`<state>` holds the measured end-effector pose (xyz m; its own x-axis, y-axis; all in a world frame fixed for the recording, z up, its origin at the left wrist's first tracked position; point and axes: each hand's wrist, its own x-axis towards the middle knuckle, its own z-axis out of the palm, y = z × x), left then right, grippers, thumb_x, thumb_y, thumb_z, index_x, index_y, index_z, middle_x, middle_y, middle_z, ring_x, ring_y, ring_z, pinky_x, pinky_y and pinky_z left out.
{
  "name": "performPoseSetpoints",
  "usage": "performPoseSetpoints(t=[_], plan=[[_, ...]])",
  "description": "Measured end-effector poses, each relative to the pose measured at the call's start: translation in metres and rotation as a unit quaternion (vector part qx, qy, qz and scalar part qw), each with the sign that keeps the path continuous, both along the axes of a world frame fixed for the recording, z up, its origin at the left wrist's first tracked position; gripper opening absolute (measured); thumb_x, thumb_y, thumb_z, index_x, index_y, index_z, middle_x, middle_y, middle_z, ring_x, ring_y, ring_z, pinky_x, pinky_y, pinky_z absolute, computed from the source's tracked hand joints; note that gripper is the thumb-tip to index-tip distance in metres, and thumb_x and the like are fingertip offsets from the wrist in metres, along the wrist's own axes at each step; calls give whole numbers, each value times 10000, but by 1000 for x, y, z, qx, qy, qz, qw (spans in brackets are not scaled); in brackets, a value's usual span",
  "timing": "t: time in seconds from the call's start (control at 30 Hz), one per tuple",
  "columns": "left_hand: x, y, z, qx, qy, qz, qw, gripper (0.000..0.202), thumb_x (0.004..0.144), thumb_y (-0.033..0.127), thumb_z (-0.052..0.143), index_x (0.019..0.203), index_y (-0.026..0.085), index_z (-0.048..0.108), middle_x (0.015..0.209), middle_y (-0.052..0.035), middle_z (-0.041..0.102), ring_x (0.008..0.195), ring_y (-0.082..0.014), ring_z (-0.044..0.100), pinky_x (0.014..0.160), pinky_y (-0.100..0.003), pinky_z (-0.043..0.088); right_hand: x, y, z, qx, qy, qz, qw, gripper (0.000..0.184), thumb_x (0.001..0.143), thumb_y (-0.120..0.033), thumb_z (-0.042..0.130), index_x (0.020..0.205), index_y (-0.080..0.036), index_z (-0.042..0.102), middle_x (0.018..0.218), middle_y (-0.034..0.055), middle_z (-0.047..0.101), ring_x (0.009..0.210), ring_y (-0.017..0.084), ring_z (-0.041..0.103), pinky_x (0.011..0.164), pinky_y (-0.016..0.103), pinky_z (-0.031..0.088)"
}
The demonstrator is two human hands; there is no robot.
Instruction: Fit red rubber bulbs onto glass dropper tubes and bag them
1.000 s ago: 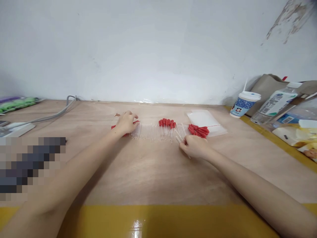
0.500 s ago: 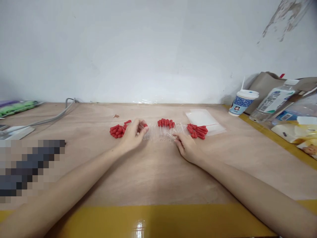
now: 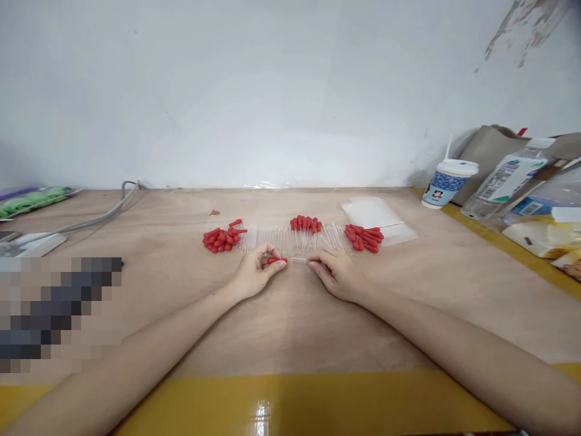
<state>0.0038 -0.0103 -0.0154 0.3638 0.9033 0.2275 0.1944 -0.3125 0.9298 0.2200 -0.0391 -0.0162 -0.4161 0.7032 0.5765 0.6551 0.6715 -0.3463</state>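
Observation:
My left hand (image 3: 258, 274) pinches a red rubber bulb (image 3: 276, 260) at the middle of the table. Facing it, my right hand (image 3: 334, 271) pinches a clear glass tube (image 3: 299, 260), whose end points at the bulb. Just behind the hands lies a row of clear tubes (image 3: 281, 240). A heap of loose red bulbs (image 3: 221, 238) lies at the row's left end. Finished droppers with red tops (image 3: 305, 224) lie at the middle, and another red-topped bunch (image 3: 364, 238) lies at the right.
A clear plastic bag (image 3: 374, 215) lies behind the right bunch. At the right edge stand a paper cup with a straw (image 3: 447, 182), a plastic bottle (image 3: 503, 181) and packets (image 3: 540, 233). A grey cable (image 3: 100, 215) runs at the back left.
My left hand left the bulb heap carrying one red bulb and came toward me. My right hand drew a tube out of the row, and both hands met in front of it.

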Motion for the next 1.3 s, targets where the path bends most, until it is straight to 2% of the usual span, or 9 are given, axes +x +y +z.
performPoseSetpoints(t=[0.17, 0.33, 0.43, 0.67, 0.83, 1.0, 1.1, 1.23, 1.3], plan=[[2, -2, 0, 42, -16, -3, 999, 258, 721, 281, 654, 907, 150, 534, 845, -38, 605, 804, -137, 580, 721, -269, 461, -4, 0, -1, -7, 1, -1, 1000, 169, 882, -222, 420, 933, -178, 576, 827, 33, 625, 734, 138, 550, 689, 297, 333], [2, 0, -2, -13, -21, -24, 999, 274, 747, 336, 625, 921, 132, 570, 791, -42, 633, 682, -129, 613, 662, -271, 494, -3, -1, -1, -3, 6, 3, 1000, 165, 880, -231, 433, 933, -182, 582, 805, 21, 628, 695, 126, 547, 673, 292, 312], [1, 0, -3, -26, -24, -14, 999, 286, 746, 360, 621, 913, 131, 582, 804, -44, 642, 714, -148, 643, 702, -286, 508, -2, -2, 0, 3, 19, -21, 1000, 158, 874, -229, 442, 926, -177, 582, 803, 25, 627, 690, 128, 547, 675, 298, 300], [-1, 1, -5, 6, 21, -23, 999, 311, 763, 384, 598, 962, 146, 616, 843, -57, 679, 769, -171, 656, 722, -287, 514, -2, -1, 1, -16, 9, 2, 1000, 158, 871, -213, 448, 931, -189, 592, 815, 18, 644, 699, 131, 548, 684, 300, 286], [0, -4, -2, 33, 56, -52, 997, 247, 795, 347, 562, 901, 141, 645, 689, -23, 655, 641, -127, 623, 661, -254, 511, 0, 2, 1, -63, 19, 41, 997, 163, 871, -214, 456, 894, -205, 617, 817, 4, 666, 717, 130, 568, 711, 298, 307], [2, -11, 5, 45, 69, -94, 992, 211, 802, 320, 550, 857, 144, 652, 669, -18, 627, 575, -107, 585, 580, -230, 505, 7, 7, 3, -78, -21, 64, 995, 181, 877, -243, 457, 903, -220, 635, 804, -1, 680, 676, 129, 571, 724, 317, 289], [3, -13, 6, 69, 95, -104, 988, 205, 811, 317, 540, 829, 154, 663, 661, -15, 618, 543, -95, 561, 529, -207, 482, 8, 6, 5, -49, -67, 54, 995, 189, 879, -239, 454, 900, -234, 642, 796, -7, 682, 655, 122, 560, 708, 314, 269], [4, -13, 3, 76, 117, -52, 989, 227, 810, 344, 545, 861, 166, 675, 611, -4, 611, 519, -98, 549, 499, -202, 467, 3, 0, 3, 66, -98, -26, 993, 197, 872, -222, 445, 877, -203, 641, 752, 21, 658, 641, 129, 540, 670, 317, 258], [4, -12, 1, 85, 113, -26, 990, 245, 802, 365, 553, 886, 171, 678, 632, -10, 630, 536, -110, 566, 527, -220, 484, 1, -1, 0, 82, -86, -37, 992, 203, 876, -217, 424, 883, -185, 624, 741, 33, 642, 655, 138, 542, 664, 314, 280]])
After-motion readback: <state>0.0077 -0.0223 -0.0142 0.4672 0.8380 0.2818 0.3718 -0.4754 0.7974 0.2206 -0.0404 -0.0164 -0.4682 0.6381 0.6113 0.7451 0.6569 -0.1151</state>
